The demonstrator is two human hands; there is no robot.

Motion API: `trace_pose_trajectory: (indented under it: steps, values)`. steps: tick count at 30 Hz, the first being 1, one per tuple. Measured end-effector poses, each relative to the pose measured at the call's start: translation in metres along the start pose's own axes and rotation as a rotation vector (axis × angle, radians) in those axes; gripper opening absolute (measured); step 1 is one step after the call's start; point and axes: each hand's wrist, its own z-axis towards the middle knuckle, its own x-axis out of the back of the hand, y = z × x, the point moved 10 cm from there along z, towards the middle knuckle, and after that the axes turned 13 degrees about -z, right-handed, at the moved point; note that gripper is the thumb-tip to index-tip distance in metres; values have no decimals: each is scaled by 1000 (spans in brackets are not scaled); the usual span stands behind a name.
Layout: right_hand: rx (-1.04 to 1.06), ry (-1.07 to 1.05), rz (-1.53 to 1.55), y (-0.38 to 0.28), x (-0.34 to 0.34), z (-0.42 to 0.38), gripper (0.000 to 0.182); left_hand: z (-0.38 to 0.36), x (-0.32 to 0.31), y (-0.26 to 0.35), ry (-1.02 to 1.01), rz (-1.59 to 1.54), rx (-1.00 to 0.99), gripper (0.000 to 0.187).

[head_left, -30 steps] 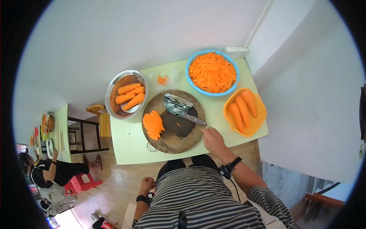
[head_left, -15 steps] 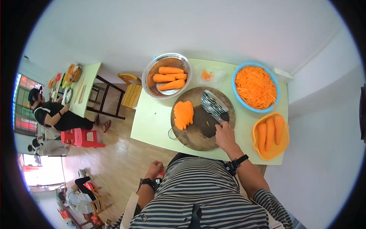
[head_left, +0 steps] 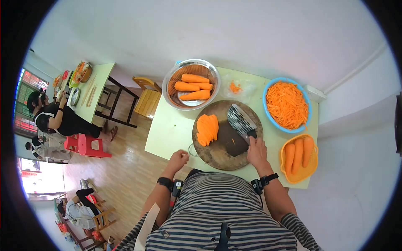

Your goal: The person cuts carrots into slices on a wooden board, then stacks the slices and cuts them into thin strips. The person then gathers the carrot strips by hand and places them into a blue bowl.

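Note:
My right hand (head_left: 257,151) is closed round the dark handle of a kitchen knife (head_left: 240,119). Its blade, patterned in black and white, lies over the right part of the round wooden chopping board (head_left: 224,163). A fanned stack of carrot slices (head_left: 207,129) rests on the left half of the board, apart from the blade. A small carrot scrap (head_left: 233,141) lies between them. My left hand (head_left: 179,159) hovers at the table's front edge, left of the board near its metal ring (head_left: 192,149). Its fingers are curled, with nothing visible in them.
Behind the board stand a metal bowl (head_left: 168,98) of peeled carrots and a plastic bag (head_left: 247,88) with orange scraps. On the right are a blue basin (head_left: 266,109) of shredded carrot and a yellow basket (head_left: 312,167) of carrots. A person (head_left: 63,121) works at another table.
My left hand has risen from beside my body to the table's front edge. My right hand still grips the knife on the board. The view has shifted slightly.

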Motion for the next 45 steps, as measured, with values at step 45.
trace_pose_trajectory:
  steps: [45]
  values:
    - [-106, -79, 249, 8, -20, -54, 54, 45, -62, 68, 10, -238, 36, 15]
